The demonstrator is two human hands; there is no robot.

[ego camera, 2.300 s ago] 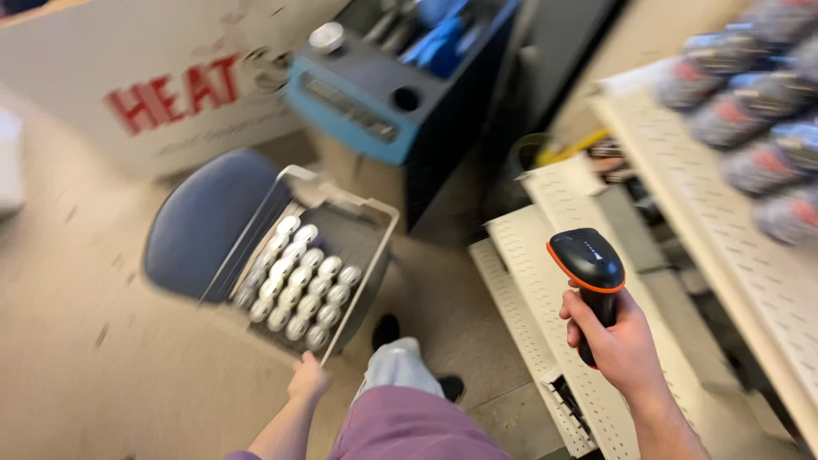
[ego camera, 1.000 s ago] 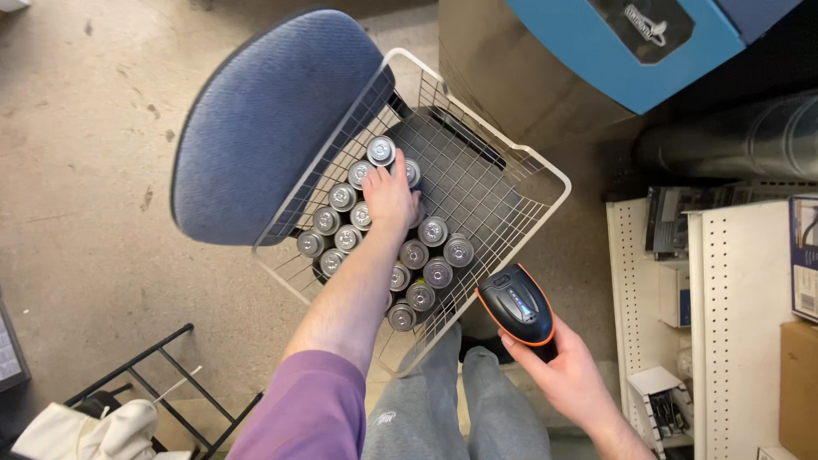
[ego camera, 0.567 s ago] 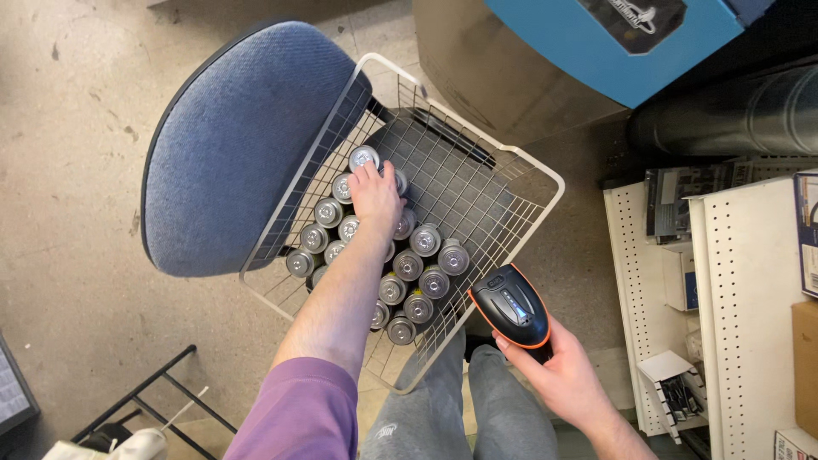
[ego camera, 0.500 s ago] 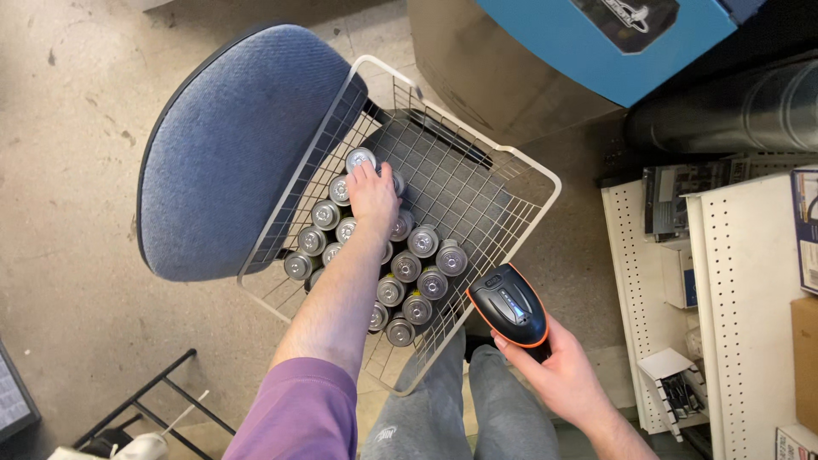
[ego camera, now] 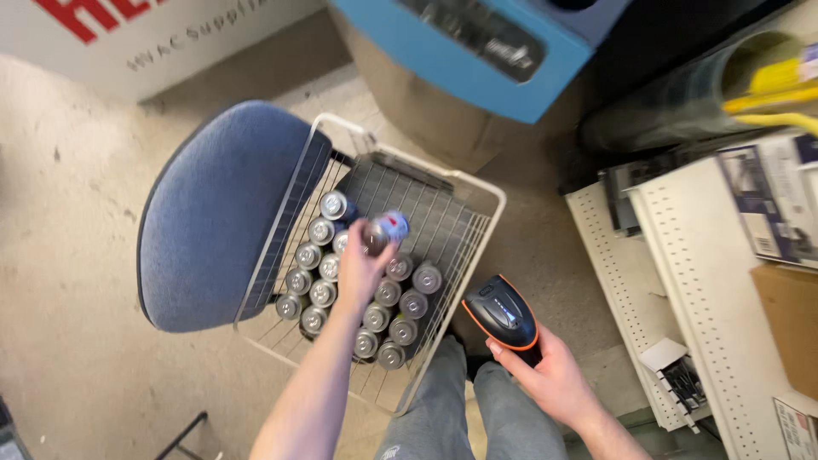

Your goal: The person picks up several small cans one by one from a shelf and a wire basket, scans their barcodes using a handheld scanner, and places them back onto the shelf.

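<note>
Blue chair seat [ego camera: 217,213] under our white wire basket [ego camera: 477,192] of upright spray cans [ego camera: 366,317], our left hand [ego camera: 362,273] fingers pinching one can [ego camera: 381,232] lifted above the rest, our right hand [ego camera: 554,379] fingers wrapped around black-orange scanner [ego camera: 503,313], white pegboard shelf [ego camera: 682,281] at right

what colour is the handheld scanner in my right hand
Black with an orange rim, seen in the head view: the scanner sits in your right hand.
</note>
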